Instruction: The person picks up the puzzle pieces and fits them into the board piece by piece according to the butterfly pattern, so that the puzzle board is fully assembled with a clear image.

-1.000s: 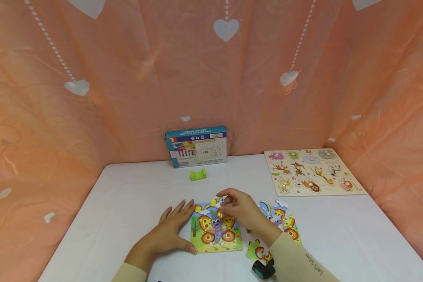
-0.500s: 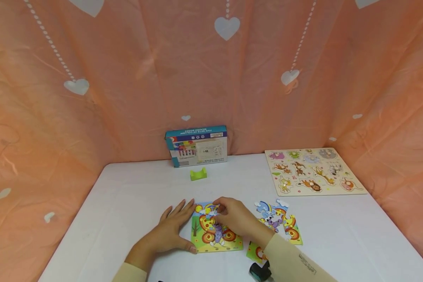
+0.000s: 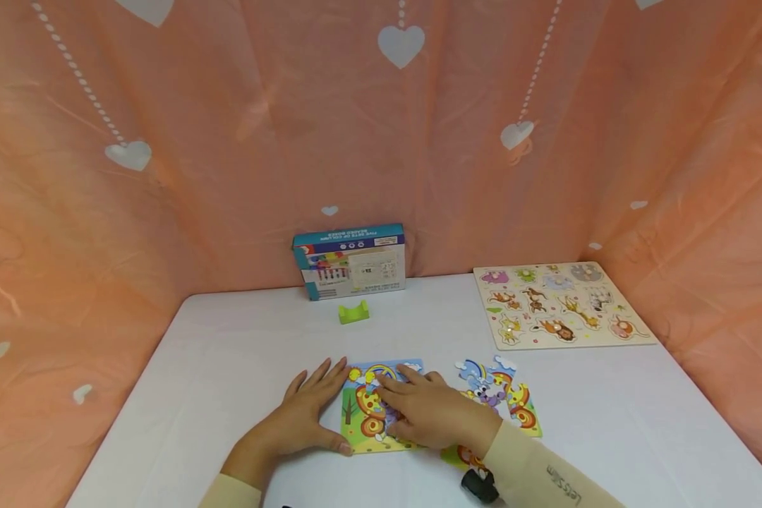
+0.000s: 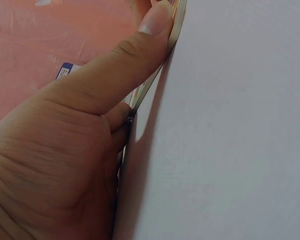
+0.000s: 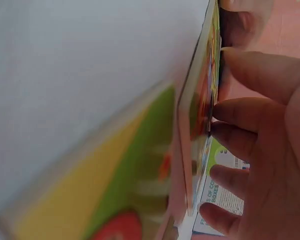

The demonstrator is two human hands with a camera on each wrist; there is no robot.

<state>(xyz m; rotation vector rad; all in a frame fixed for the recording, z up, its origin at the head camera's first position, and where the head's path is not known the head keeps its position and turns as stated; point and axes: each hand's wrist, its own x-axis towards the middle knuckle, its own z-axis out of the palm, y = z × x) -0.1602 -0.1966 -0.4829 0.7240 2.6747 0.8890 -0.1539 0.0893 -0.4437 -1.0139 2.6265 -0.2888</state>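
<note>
A square butterfly jigsaw puzzle (image 3: 353,427) lies flat on the white table, its right part hidden under my right hand (image 3: 441,416). The fingers of that hand are spread over the picture; in the right wrist view their tips touch the surface of the board (image 5: 187,100). My left hand (image 3: 307,420) rests with its fingers and thumb spread along the puzzle's left edge, the thumb (image 4: 125,65) at the near corner. To the right lie loose butterfly jigsaw pieces (image 3: 524,413), partly hidden by the right forearm.
At the back stands a cardboard box (image 3: 349,268) with a small green curved block (image 3: 353,312) in front. A wooden animal peg puzzle (image 3: 565,339) lies at the back right. Orange curtains (image 3: 279,155) hang behind the table (image 3: 248,331). A black device (image 3: 479,487) sits by the right sleeve.
My right hand has gone from pinching at the puzzle's upper right to lying with fingers spread over its middle and right. The left hand stays at the left edge.
</note>
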